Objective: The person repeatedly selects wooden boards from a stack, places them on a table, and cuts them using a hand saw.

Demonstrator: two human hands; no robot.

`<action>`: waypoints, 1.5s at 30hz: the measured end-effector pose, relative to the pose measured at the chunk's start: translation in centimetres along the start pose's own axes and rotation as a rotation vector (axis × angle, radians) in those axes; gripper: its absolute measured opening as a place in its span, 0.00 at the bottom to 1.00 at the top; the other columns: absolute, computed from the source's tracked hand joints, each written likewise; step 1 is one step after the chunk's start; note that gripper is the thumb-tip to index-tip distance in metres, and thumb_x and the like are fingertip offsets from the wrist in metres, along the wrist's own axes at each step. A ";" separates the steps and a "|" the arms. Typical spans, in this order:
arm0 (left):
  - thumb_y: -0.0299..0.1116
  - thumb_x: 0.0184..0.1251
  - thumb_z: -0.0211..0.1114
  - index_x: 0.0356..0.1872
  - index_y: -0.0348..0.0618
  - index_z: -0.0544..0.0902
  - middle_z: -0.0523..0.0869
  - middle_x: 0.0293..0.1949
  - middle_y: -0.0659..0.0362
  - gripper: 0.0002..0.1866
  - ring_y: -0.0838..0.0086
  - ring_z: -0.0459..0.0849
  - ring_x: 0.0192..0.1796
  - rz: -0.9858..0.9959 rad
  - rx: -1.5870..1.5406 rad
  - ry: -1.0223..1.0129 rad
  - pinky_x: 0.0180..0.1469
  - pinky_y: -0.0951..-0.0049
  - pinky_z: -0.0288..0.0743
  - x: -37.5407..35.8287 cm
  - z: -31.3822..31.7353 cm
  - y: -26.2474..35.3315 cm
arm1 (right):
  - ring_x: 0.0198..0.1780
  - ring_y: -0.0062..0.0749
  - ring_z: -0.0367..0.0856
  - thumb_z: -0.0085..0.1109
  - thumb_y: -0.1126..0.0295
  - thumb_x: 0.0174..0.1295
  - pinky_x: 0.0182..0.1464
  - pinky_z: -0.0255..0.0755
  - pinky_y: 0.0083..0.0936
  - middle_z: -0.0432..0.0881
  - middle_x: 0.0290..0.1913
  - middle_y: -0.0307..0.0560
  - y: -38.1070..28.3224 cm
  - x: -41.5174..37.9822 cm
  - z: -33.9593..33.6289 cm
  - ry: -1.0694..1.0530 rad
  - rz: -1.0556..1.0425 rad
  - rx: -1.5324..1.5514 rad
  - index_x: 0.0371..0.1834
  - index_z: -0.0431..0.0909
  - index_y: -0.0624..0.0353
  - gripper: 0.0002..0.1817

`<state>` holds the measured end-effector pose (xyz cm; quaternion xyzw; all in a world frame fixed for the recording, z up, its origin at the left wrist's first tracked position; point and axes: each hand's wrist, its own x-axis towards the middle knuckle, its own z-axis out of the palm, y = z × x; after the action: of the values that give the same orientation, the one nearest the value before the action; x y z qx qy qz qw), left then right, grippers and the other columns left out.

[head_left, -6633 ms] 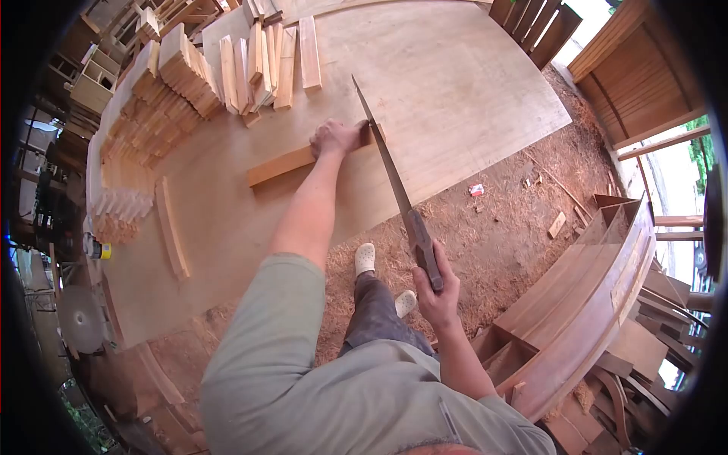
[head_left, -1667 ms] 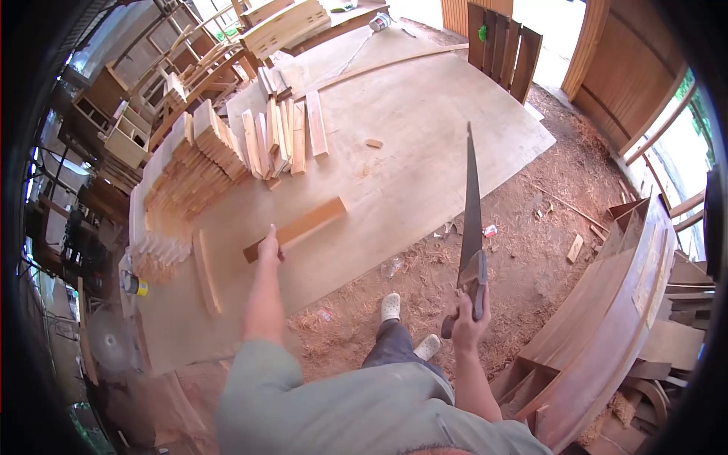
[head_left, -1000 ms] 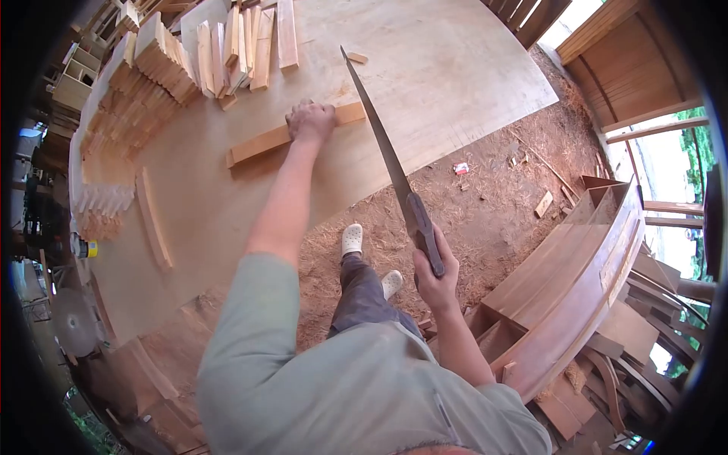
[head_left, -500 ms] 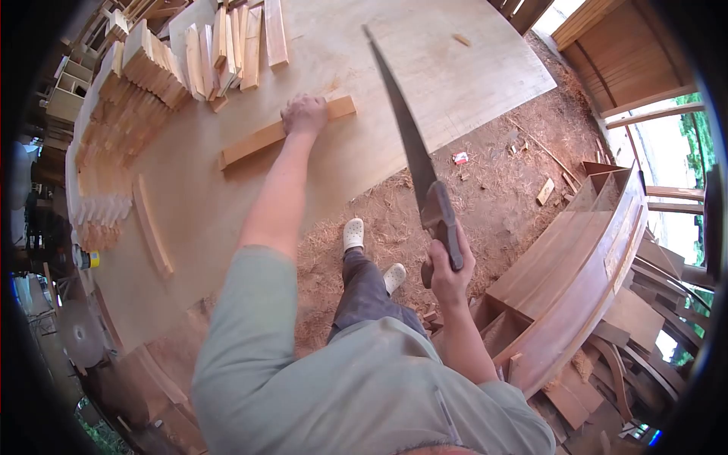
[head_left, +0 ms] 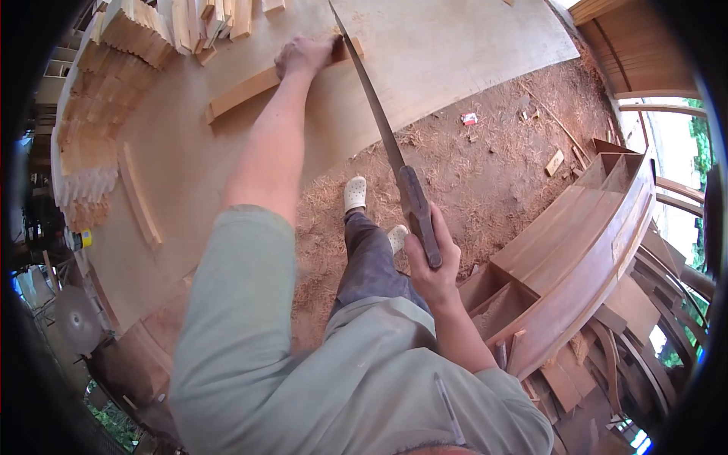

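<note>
A wooden block [head_left: 246, 92] lies slantwise on the pale board surface [head_left: 182, 167]. My left hand [head_left: 305, 56] is closed over the block near its far end, thumb side toward the saw. In my right hand [head_left: 437, 258] is the dark handle of a handsaw [head_left: 381, 125], fingers wrapped round it. The blade points up and away, and its upper part passes in front of the block's right end, just right of my left hand. Whether the teeth touch the wood cannot be made out.
Stacked notched wood pieces [head_left: 106, 114] line the left edge of the board, with a loose strip [head_left: 139, 196] beside them. A long wooden cabinet [head_left: 569, 235] stands at right. Shavings cover the ground [head_left: 485, 167].
The saw has swung left, so its blade now crosses the block's right end. My right hand has shifted slightly left, and the view has tilted so the board sits higher.
</note>
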<state>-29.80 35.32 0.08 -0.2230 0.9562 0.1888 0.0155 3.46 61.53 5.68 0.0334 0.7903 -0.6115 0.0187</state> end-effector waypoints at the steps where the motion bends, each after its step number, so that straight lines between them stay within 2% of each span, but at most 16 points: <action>1: 0.74 0.57 0.59 0.53 0.45 0.87 0.86 0.57 0.49 0.41 0.58 0.82 0.62 0.009 -0.022 0.014 0.63 0.58 0.73 0.0 -0.1 0.1 | 0.43 0.21 0.83 0.63 0.77 0.64 0.47 0.77 0.20 0.86 0.47 0.52 -0.2 -0.5 -0.2 -0.004 0.015 -0.003 0.71 0.66 0.71 0.31; 3: 0.76 0.54 0.61 0.51 0.45 0.87 0.87 0.55 0.49 0.43 0.57 0.84 0.60 0.045 -0.059 0.054 0.62 0.57 0.74 0.0 -0.2 -0.1 | 0.41 0.22 0.83 0.64 0.77 0.63 0.46 0.77 0.20 0.86 0.45 0.52 -0.5 -1.0 -0.3 -0.002 -0.020 -0.003 0.70 0.66 0.70 0.31; 9: 0.76 0.54 0.60 0.51 0.44 0.88 0.87 0.54 0.50 0.43 0.58 0.84 0.60 0.046 -0.080 0.047 0.62 0.57 0.75 0.4 -0.1 -0.3 | 0.39 0.19 0.81 0.63 0.77 0.63 0.44 0.76 0.18 0.86 0.43 0.49 -1.4 2.6 1.5 0.018 -0.069 -0.061 0.70 0.66 0.70 0.31; 13: 0.75 0.54 0.61 0.49 0.43 0.88 0.87 0.55 0.51 0.42 0.58 0.84 0.60 0.043 -0.050 0.059 0.61 0.57 0.75 0.8 0.6 -0.4 | 0.39 0.18 0.80 0.62 0.77 0.63 0.44 0.76 0.17 0.86 0.44 0.48 -1.7 1.6 0.8 -0.009 0.034 -0.030 0.71 0.66 0.69 0.31; 15: 0.75 0.54 0.61 0.47 0.43 0.88 0.87 0.55 0.51 0.42 0.58 0.83 0.60 0.042 -0.057 0.065 0.61 0.57 0.75 0.8 0.7 -0.5 | 0.39 0.17 0.80 0.62 0.77 0.64 0.44 0.75 0.18 0.85 0.44 0.47 -1.2 1.1 0.7 0.014 -0.079 -0.026 0.71 0.67 0.67 0.30; 18: 0.75 0.54 0.60 0.46 0.43 0.88 0.86 0.56 0.51 0.42 0.58 0.83 0.60 0.049 -0.087 0.039 0.61 0.57 0.75 0.1 0.0 -0.3 | 0.40 0.17 0.80 0.63 0.77 0.64 0.45 0.76 0.18 0.86 0.44 0.48 -1.4 3.6 2.0 0.028 -0.030 0.040 0.70 0.67 0.68 0.30; 21: 0.76 0.53 0.60 0.46 0.43 0.88 0.87 0.55 0.50 0.42 0.58 0.84 0.59 0.054 -0.085 0.088 0.61 0.58 0.75 -0.1 0.0 -0.2 | 0.42 0.18 0.81 0.62 0.77 0.64 0.45 0.76 0.18 0.86 0.45 0.48 -1.7 5.7 3.0 0.028 -0.070 -0.021 0.70 0.67 0.68 0.30; 25: 0.73 0.53 0.63 0.51 0.44 0.88 0.87 0.54 0.51 0.41 0.58 0.84 0.59 0.043 -0.072 0.047 0.62 0.59 0.75 -0.5 -0.5 0.2 | 0.41 0.18 0.81 0.62 0.77 0.64 0.44 0.76 0.18 0.85 0.43 0.48 -0.9 3.0 1.5 0.029 -0.098 0.000 0.70 0.67 0.68 0.30; 28: 0.73 0.53 0.64 0.51 0.45 0.88 0.87 0.54 0.50 0.40 0.58 0.84 0.59 0.036 -0.074 0.046 0.62 0.59 0.75 -0.7 -0.6 0.3 | 0.40 0.18 0.82 0.62 0.76 0.64 0.44 0.76 0.19 0.86 0.41 0.49 -1.3 1.9 0.8 0.031 -0.084 -0.023 0.69 0.68 0.68 0.29; 31: 0.72 0.53 0.64 0.51 0.45 0.88 0.88 0.53 0.50 0.40 0.57 0.84 0.59 0.064 -0.116 0.103 0.62 0.59 0.75 0.0 0.4 -0.2 | 0.42 0.19 0.83 0.62 0.75 0.65 0.47 0.77 0.20 0.87 0.42 0.50 -2.1 4.6 1.4 0.009 0.015 0.011 0.69 0.69 0.68 0.28; 35: 0.71 0.53 0.66 0.53 0.40 0.85 0.87 0.53 0.47 0.42 0.56 0.84 0.59 0.035 -0.105 0.024 0.63 0.59 0.74 -1.1 -1.2 0.4 | 0.44 0.21 0.84 0.63 0.75 0.64 0.48 0.77 0.22 0.87 0.44 0.52 -2.7 6.0 2.0 0.012 -0.025 -0.015 0.68 0.70 0.67 0.28; 40: 0.70 0.54 0.66 0.51 0.40 0.86 0.87 0.53 0.48 0.40 0.56 0.84 0.59 0.009 -0.095 0.074 0.64 0.59 0.73 -1.0 -0.6 0.4 | 0.43 0.24 0.85 0.63 0.74 0.64 0.47 0.77 0.23 0.86 0.42 0.56 -1.6 4.5 1.7 0.045 -0.153 0.034 0.69 0.70 0.65 0.28; 42: 0.70 0.54 0.66 0.51 0.41 0.86 0.87 0.52 0.49 0.39 0.56 0.83 0.59 0.030 -0.105 0.084 0.65 0.58 0.72 -1.1 -0.4 0.3 | 0.43 0.26 0.86 0.62 0.74 0.64 0.46 0.77 0.23 0.86 0.44 0.58 -2.5 6.4 2.5 -0.016 0.053 0.028 0.70 0.69 0.64 0.29; 45: 0.70 0.54 0.66 0.50 0.42 0.87 0.87 0.52 0.48 0.39 0.57 0.83 0.59 0.032 -0.131 0.120 0.65 0.57 0.72 0.5 0.1 0.0 | 0.41 0.26 0.86 0.62 0.74 0.64 0.45 0.78 0.23 0.86 0.42 0.57 -1.9 8.5 3.4 -0.027 -0.049 -0.016 0.70 0.68 0.65 0.30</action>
<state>-30.23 35.17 -0.11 -0.2192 0.9444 0.2376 -0.0593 -5.20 58.06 6.02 0.0055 0.7955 -0.6058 0.0144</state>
